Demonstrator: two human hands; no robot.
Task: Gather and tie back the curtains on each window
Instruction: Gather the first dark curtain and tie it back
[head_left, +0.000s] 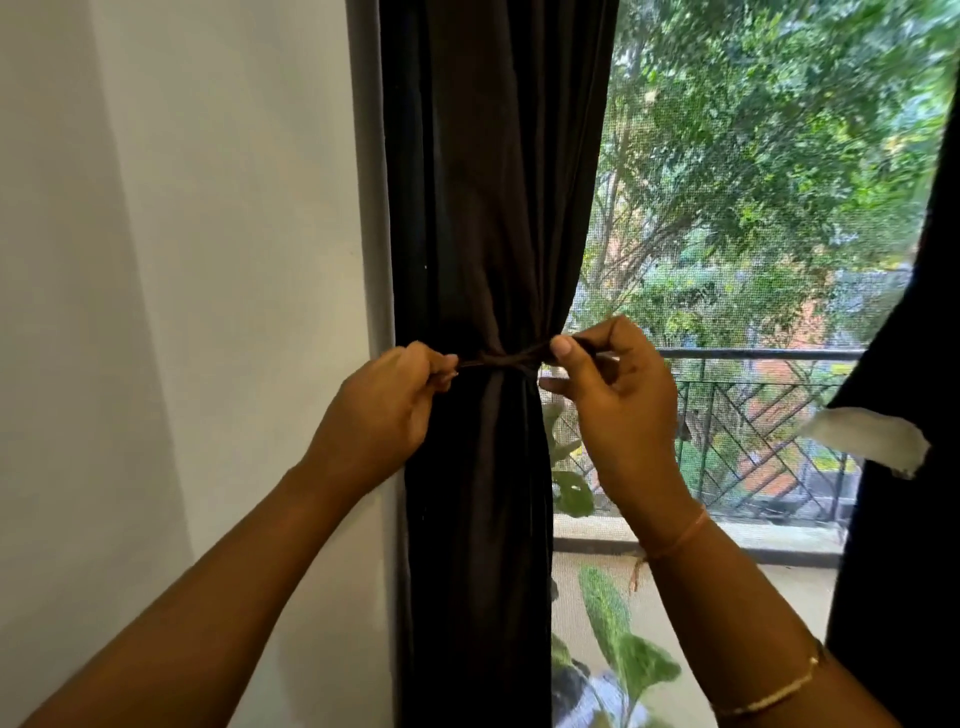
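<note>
Two hands are up at the dark curtain (488, 208), which hangs gathered at the left side of the window, just beside the white wall (182, 260). A thin dark tie (498, 359) goes around the curtain at its narrow waist. Our left hand (387, 395) pinches the left end of the tie with curled fingers. Our right hand (618, 395) pinches the right end between thumb and forefinger. Both ends are stretched out sideways. We cannot tell if a knot is made. Outside we see a railing (753, 354) and green trees. A second curtain (893, 519) hangs at the right edge.
</note>
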